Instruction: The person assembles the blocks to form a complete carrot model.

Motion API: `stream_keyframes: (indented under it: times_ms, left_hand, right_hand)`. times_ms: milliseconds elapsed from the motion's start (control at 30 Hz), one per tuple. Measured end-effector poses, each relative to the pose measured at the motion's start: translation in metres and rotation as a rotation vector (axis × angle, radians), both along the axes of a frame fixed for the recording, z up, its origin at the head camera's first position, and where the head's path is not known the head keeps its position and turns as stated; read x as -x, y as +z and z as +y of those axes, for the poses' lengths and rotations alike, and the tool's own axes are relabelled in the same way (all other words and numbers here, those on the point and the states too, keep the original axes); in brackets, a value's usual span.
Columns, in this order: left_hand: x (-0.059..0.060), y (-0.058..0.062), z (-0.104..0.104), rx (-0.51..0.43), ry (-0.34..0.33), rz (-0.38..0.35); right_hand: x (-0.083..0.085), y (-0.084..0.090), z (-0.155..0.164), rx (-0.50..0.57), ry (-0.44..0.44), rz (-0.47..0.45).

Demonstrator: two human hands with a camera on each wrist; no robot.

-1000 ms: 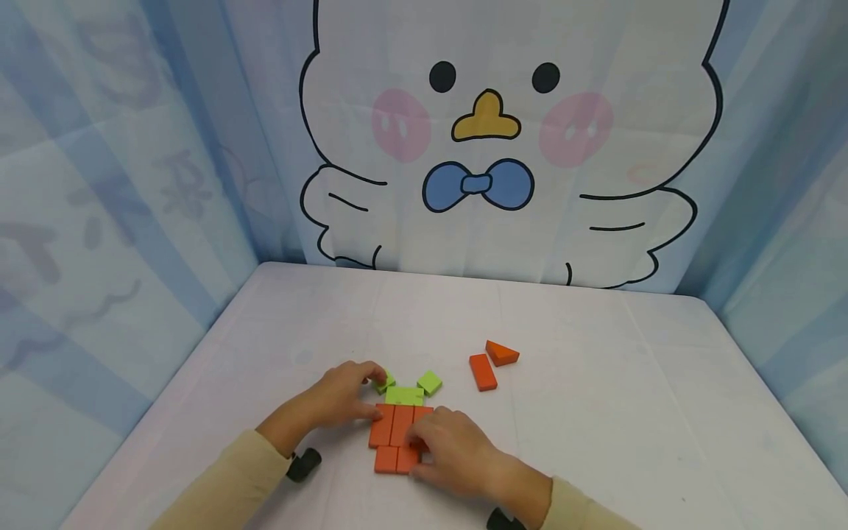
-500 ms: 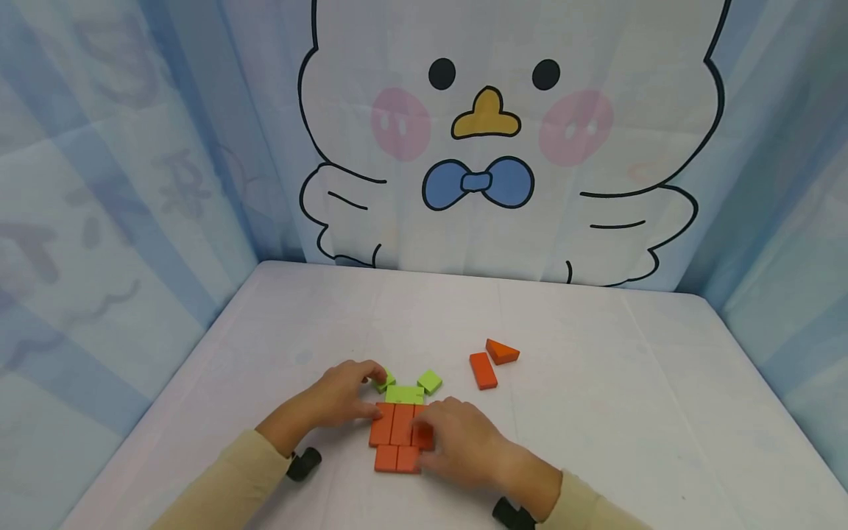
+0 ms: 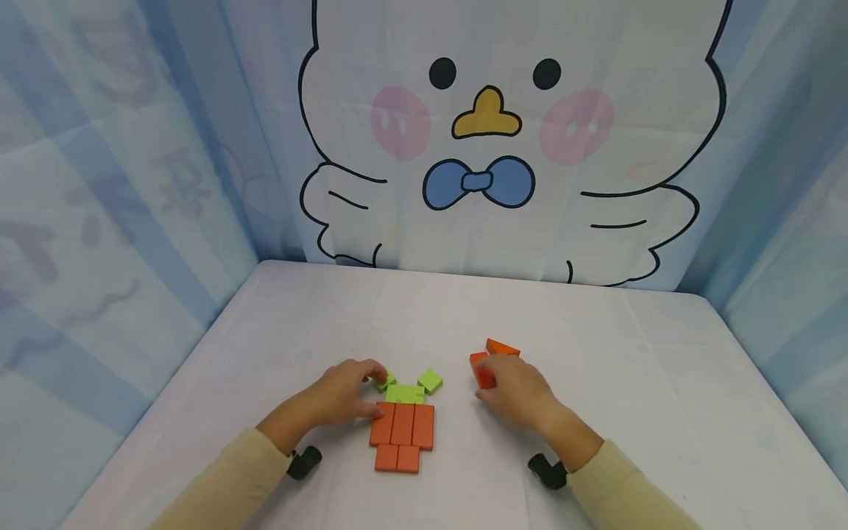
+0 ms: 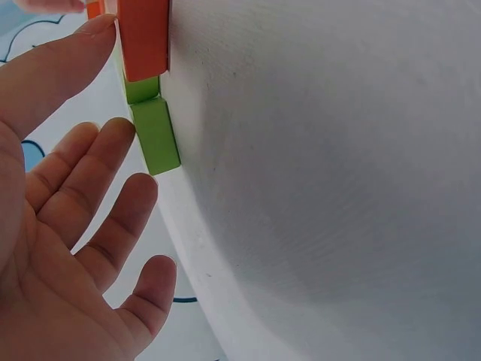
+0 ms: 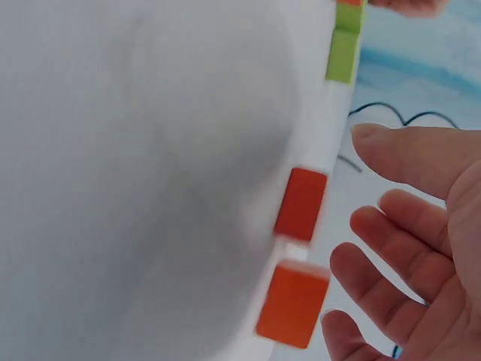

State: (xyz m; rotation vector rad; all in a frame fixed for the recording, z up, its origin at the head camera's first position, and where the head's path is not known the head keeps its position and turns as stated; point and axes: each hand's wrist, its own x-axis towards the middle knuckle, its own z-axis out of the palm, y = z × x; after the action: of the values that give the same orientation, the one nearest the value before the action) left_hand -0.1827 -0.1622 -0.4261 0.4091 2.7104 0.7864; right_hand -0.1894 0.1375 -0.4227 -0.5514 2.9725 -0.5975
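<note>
Red rectangular blocks [image 3: 403, 425] lie in two rows on the table, the upper row wider. Behind them is a green block [image 3: 405, 394], with a tilted green cube [image 3: 430, 381] at its right corner. At its left corner another green block [image 4: 155, 135] is partly hidden by my left hand [image 3: 341, 394]. The left thumb touches the upper-left red block, and a fingertip is at the green one. My right hand [image 3: 517, 394] hovers at a separate red block [image 3: 480, 368], thumb and fingers apart. An orange triangular block [image 3: 502, 347] lies just behind it, partly covered.
The white table [image 3: 629, 368] stretches out to both sides. Blue printed curtains [image 3: 119, 184] stand to the left, right and back, the back one with a cartoon bird. Dark wrist devices [image 3: 548, 471] sit under both wrists.
My right hand has left the right side of the red rows and moved right and away to the separate red block. The left hand has stayed in place.
</note>
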Motion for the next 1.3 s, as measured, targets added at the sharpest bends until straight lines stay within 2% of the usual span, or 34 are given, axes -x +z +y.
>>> stream_keyframes:
  times_ms: [200,700,967,1300]
  left_hand:
    - [0.000,0.001,0.001,0.009,0.007,-0.002]
    - [0.000,-0.001,0.000,0.012,-0.001,0.019]
    - [0.000,-0.001,0.000,0.012,0.005,0.011]
    - [-0.001,-0.001,0.000,0.000,0.007,0.012]
  right_hand:
    - [0.012,-0.007,0.010,0.020,-0.009,0.029]
    - [0.021,-0.013,0.006,0.067,-0.046,-0.040]
    - [0.019,-0.013,0.003,0.153,-0.052,-0.107]
    - [0.021,-0.011,0.004,0.105,-0.052,-0.093]
